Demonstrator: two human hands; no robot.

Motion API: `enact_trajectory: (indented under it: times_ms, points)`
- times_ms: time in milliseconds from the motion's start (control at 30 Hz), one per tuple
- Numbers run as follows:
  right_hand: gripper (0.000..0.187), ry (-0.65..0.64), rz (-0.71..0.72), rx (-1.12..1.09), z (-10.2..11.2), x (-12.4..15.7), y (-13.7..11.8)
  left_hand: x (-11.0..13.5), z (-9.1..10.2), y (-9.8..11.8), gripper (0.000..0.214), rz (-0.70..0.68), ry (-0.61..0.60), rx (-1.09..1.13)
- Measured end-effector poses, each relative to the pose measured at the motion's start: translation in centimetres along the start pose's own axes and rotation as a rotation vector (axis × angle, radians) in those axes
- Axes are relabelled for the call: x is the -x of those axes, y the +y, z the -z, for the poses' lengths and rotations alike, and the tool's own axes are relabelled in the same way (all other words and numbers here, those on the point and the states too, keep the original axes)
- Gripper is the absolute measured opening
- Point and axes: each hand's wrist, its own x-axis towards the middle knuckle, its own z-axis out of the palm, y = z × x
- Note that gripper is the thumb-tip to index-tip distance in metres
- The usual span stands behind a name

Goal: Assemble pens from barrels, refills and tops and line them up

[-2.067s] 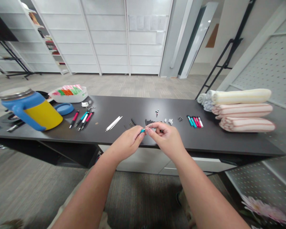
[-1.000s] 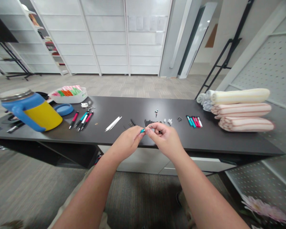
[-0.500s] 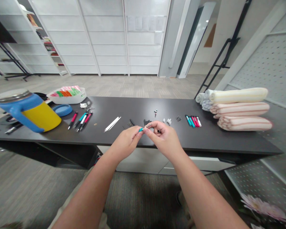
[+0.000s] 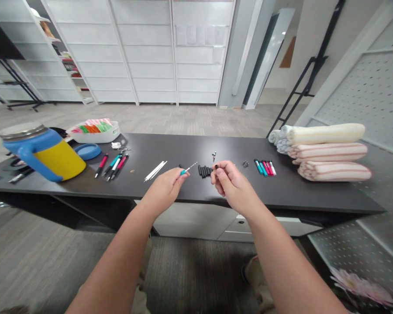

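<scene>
My left hand (image 4: 165, 188) pinches a teal pen barrel (image 4: 183, 172) with a thin white refill (image 4: 191, 166) sticking out of it toward the upper right. My right hand (image 4: 231, 182) is closed, its fingertips on a small black piece (image 4: 215, 167) just right of a row of black pen grips (image 4: 204, 170) on the black table (image 4: 190, 150). The two hands are apart above the table's front edge. White refills (image 4: 156, 169) lie left of my left hand.
Assembled pens (image 4: 114, 165) lie at the left, coloured pen barrels (image 4: 264, 166) at the right. A blue and yellow jug (image 4: 44, 152), a blue lid (image 4: 87, 150) and a white tray (image 4: 94, 129) stand far left. Rolled towels (image 4: 327, 150) are stacked at the right end. Small metal parts (image 4: 246, 163) sit mid-table.
My hands, joined on the teal barrel before, have separated. The left keeps the barrel with the refill; the right has moved right to the black grips.
</scene>
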Motion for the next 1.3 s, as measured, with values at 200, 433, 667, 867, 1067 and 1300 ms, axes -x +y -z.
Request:
enact_trajectory:
  times_ms: [200, 433, 667, 867, 1067, 1300]
  points:
    - [0.039, 0.065, -0.249, -0.462, 0.3, -0.4, -1.3, 0.0, -0.2, 0.1, 0.036, -0.006, -0.018, -0.025]
    - [0.04, 0.192, -0.257, -0.367, 1.3, -0.5, -0.9, -0.1, -0.4, 0.1, 0.035, -0.004, -0.041, -0.022]
    - [0.02, 0.161, 0.098, 0.42, 1.1, 0.0, -2.2, 0.0, -0.9, -0.6, 0.034, -0.066, -0.059, -0.15]
    - [0.017, 0.065, 0.222, 0.594, 1.0, 0.1, -3.0, 0.2, -1.2, -0.8, 0.034, -0.094, -0.07, -0.229]
    - [0.018, -0.019, 0.24, 0.661, 0.8, 0.1, -2.1, 0.2, -1.4, -0.3, 0.032, -0.125, -0.097, -0.244]
    - [0.017, -0.165, 0.283, 0.724, 0.1, 0.3, -1.4, 0.2, -2.2, 0.7, 0.031, -0.157, -0.178, -0.279]
